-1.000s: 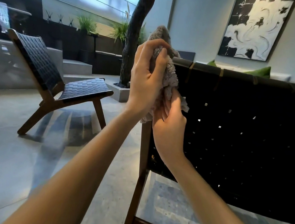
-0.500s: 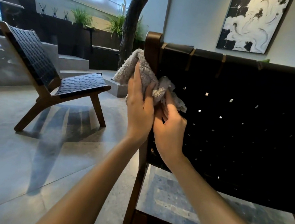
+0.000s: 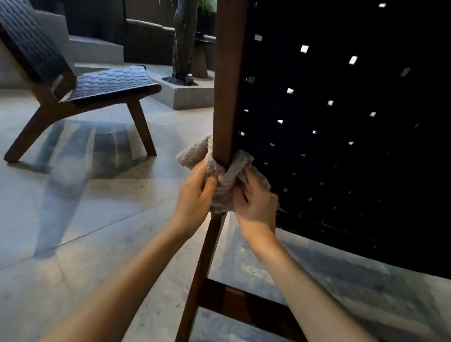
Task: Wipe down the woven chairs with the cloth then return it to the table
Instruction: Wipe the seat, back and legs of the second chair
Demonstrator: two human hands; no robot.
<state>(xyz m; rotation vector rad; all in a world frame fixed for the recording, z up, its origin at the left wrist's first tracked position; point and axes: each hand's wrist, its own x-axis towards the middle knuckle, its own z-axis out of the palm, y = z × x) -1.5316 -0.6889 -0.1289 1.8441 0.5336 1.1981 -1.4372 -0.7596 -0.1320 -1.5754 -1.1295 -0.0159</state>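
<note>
A grey fluffy cloth (image 3: 224, 180) is wrapped around the brown wooden upright (image 3: 227, 72) of the near woven chair, low on its back frame. My left hand (image 3: 195, 195) grips the cloth from the left side of the post. My right hand (image 3: 256, 202) grips it from the right, against the black woven back panel (image 3: 364, 130). A second woven chair (image 3: 61, 67) with a dark seat and wooden legs stands at the left, farther away. No table is in view.
Grey stone floor (image 3: 43, 234) spreads to the left and below. A dark tree trunk (image 3: 185, 25) rises from a low concrete planter (image 3: 182, 93) behind the post. Steps and a dark bench with plants line the back. A wooden crossbar (image 3: 253, 311) joins the chair's legs below my arms.
Both hands have slid the cloth down the wooden upright, from its top to near the bottom of the woven panel. My view has dropped lower and closer.
</note>
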